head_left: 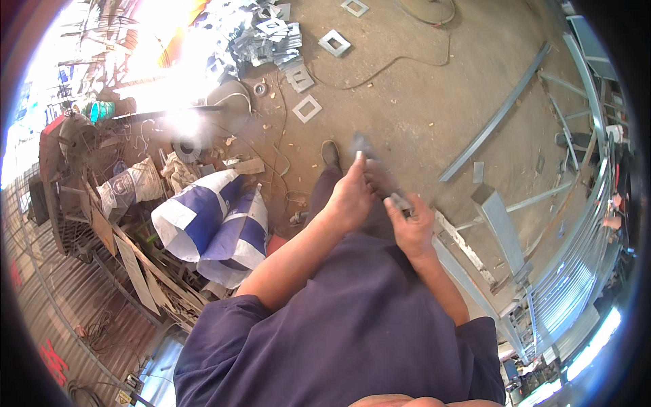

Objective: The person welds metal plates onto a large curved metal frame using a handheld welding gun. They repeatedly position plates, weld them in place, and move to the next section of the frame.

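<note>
In front of my body, both hands are closed around a dark grey, elongated object (pixel 384 178). It is smeared by motion, so I cannot make out its kind. My left hand (pixel 352 195) grips its left side with the thumb stretched along it. My right hand (pixel 413 227) is closed around the near right end, where a small grey part shows between thumb and fingers. The object slants from the far left down to the right, above my legs.
Flat metal frames (pixel 307 108) and a heap of metal pieces (pixel 264 41) lie ahead. Blue-and-white sacks (pixel 196 214) and wood strips (pixel 139 275) are at my left. A cable (pixel 380 71) crosses the floor. Steel bars (pixel 498 119) and a square tube (pixel 498 227) are at the right.
</note>
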The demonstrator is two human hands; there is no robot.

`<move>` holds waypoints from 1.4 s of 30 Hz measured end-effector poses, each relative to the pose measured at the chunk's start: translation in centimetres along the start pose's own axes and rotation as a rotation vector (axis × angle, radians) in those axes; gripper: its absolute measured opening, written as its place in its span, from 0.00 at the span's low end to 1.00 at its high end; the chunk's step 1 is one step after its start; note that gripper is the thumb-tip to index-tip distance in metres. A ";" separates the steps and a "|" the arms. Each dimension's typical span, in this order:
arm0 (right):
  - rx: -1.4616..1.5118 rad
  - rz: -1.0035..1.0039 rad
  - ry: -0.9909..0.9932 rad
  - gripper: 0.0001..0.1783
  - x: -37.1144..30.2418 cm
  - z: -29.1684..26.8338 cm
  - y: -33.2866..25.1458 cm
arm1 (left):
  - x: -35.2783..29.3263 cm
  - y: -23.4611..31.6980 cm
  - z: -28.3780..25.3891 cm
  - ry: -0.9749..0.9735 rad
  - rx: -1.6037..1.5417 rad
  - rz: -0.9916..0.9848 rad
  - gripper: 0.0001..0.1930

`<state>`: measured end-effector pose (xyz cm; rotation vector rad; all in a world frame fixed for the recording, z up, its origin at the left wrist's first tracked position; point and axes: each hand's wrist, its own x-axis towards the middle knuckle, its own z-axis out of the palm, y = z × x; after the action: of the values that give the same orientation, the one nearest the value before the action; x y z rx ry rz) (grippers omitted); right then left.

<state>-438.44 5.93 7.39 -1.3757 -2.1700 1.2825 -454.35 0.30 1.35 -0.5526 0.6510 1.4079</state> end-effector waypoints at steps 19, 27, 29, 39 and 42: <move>0.062 -0.636 -0.492 0.34 34.9 5.6 -18.2 | 8.0 34.2 10.6 -0.413 -0.136 0.344 0.39; 0.060 -0.637 -0.681 0.24 54.0 5.9 -24.3 | 17.3 46.3 16.1 -0.500 -0.258 0.408 0.32; 0.105 -0.568 -0.610 0.21 59.4 6.2 -25.5 | 19.3 49.2 17.7 -0.462 -0.273 0.418 0.36; -0.136 -0.242 -0.650 0.18 91.5 12.9 -26.1 | 35.8 66.4 19.8 -0.427 -0.318 0.384 0.33; -0.289 -0.161 -0.656 0.18 101.2 17.4 -22.0 | 42.8 72.2 19.0 -0.293 -0.227 0.376 0.40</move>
<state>-514.20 77.14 -7.25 -0.9075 -2.9242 1.5592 -522.59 50.63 -13.09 -0.4001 0.3709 1.8904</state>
